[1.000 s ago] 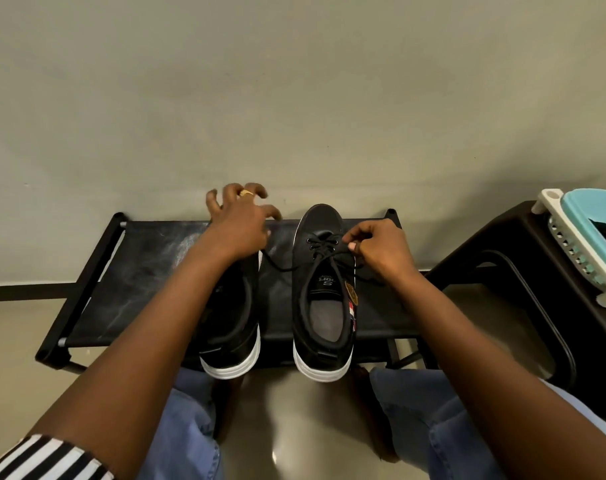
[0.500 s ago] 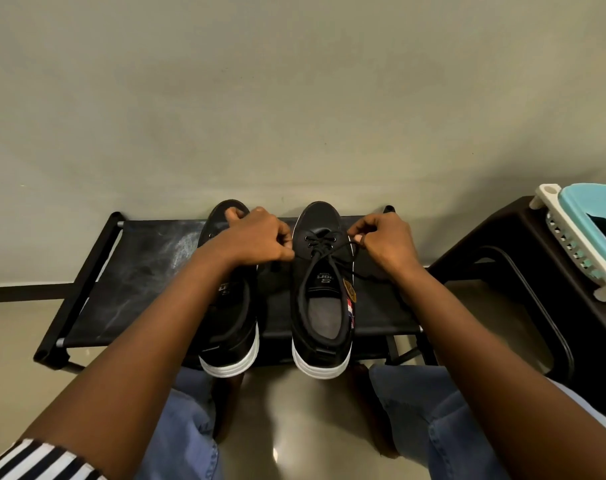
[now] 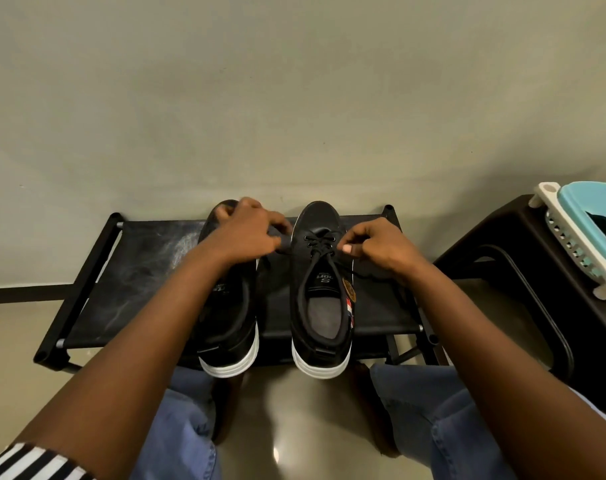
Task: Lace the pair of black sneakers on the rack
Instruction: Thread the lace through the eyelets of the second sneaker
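Right hand (image 3: 381, 245) pinching lace (image 3: 320, 244) of right sneaker (image 3: 320, 289) (mid-rack (image 3: 128, 271)). Left hand (image 3: 246, 230) curled, pinching other lace end, over left sneaker (image 3: 225, 323) beside it.

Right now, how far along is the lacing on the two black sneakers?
Done: the right sneaker has lace crossed through its front eyelets. In hand: the right hand pinches one lace end beside that shoe and the left hand grips the other, pulling outward. Left: the upper eyelets look unthreaded; the left sneaker on the rack is mostly hidden by the forearm, so its lacing is unclear.
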